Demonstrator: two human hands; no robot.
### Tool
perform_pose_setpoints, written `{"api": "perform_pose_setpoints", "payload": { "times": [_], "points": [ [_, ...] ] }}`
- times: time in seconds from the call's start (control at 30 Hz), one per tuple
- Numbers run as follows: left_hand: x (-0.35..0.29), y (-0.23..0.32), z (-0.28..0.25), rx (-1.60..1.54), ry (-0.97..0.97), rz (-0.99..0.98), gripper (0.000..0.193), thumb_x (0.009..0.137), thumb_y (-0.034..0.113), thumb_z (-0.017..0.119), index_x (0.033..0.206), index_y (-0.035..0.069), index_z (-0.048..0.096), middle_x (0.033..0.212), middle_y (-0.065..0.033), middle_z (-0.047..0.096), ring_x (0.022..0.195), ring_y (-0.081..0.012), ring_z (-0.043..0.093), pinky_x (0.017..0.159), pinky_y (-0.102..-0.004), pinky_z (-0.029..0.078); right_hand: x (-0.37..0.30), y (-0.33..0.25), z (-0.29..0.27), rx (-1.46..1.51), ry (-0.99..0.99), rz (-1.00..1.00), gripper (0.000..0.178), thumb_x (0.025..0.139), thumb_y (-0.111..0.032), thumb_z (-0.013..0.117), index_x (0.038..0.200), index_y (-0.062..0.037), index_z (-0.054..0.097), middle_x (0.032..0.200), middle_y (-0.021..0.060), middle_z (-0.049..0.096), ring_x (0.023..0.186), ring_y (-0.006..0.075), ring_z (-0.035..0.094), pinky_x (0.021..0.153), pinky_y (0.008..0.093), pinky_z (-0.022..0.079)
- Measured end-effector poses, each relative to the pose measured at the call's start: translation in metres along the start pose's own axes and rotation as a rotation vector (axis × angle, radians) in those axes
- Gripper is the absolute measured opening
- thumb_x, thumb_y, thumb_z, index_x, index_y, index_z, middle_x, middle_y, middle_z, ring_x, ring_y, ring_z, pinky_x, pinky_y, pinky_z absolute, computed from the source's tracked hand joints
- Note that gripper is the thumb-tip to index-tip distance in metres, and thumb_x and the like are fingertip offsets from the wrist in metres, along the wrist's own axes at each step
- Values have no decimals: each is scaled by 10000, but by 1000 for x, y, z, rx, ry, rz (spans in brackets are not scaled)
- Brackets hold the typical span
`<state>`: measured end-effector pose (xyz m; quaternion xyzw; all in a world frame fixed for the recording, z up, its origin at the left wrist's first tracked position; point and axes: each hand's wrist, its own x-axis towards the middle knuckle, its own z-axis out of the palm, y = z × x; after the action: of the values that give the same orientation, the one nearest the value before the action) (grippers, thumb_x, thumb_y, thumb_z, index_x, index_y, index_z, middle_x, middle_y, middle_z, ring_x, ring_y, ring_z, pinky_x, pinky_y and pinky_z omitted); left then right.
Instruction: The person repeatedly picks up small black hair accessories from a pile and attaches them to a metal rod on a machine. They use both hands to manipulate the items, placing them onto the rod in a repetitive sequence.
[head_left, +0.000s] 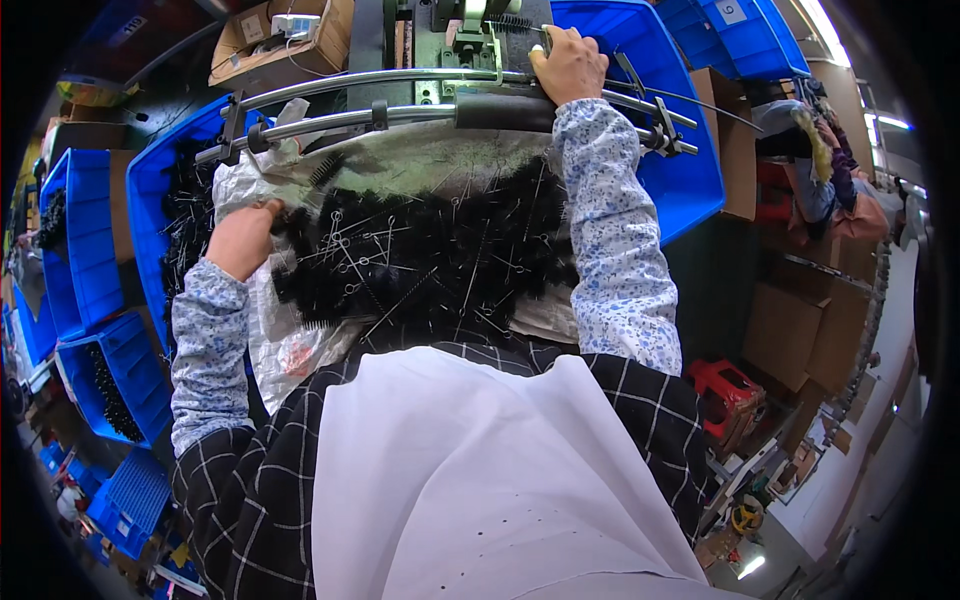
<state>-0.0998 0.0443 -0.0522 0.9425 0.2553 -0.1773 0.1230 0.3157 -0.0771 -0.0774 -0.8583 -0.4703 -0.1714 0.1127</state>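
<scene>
My right hand [572, 66] is up at the machine [470, 45], its fingers curled closed at the wire end of a small black twisted-wire brush [510, 21]. That brush reaches leftward from the fingertips, across the machine's working head. At the left edge of a large pile of similar brushes [430, 250], my left hand [243, 240] has thumb and fingers pressed together; what they hold, if anything, is hidden. Many brushes in the pile show bare wire stems with looped ends. Beneath the pile lies a whitish sheet [265, 330] across my lap.
Two curved-looking metal rails [410, 113] with a dark sleeve cross in front of the machine. Blue bins stand at the left [150, 190] and right [690, 190], the left one holding more brushes. A cardboard box [280, 45] sits at the back left. Another person [840, 190] is at far right.
</scene>
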Motion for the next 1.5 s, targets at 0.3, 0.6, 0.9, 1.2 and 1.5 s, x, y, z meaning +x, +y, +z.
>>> {"api": "perform_pose_setpoints", "payload": {
  "times": [0.3,0.6,0.9,1.2,1.5],
  "points": [
    [1,2,-31,-87,181,-95,354,692,64,551,1043,94,520,886,-166,562,791,-348,578,692,-427,470,6,-44,-4,127,-102,71,356,727,-257,595,1047,-102,616,947,105,634,960,280,577,776,426,434],
    [-1,26,-54,-551,223,108,187,808,113,542,941,-8,487,856,-109,535,757,-222,531,701,-316,430,4,-53,-7,57,-91,27,362,736,-285,593,1060,-126,626,1001,73,631,992,247,574,781,409,399],
    [16,33,-56,-1211,232,126,170,911,174,477,957,14,512,869,-22,504,718,-60,507,645,-190,445,18,12,-16,124,-240,126,309,805,-347,533,1014,-148,644,989,91,630,942,290,599,797,449,435],
    [33,55,-60,-1380,209,326,241,915,221,498,1028,19,428,889,-38,459,773,-77,519,695,-212,445,40,96,-31,-213,-73,61,208,853,-265,506,1000,-252,653,998,53,628,902,260,613,751,391,487],
    [60,124,-59,-1831,313,166,287,963,275,377,1114,37,428,940,-48,476,846,-125,510,744,-253,425,-60,-110,-119,660,-218,-480,289,790,-227,617,1049,-100,597,893,83,597,754,257,617,664,353,498]
  ]
}}
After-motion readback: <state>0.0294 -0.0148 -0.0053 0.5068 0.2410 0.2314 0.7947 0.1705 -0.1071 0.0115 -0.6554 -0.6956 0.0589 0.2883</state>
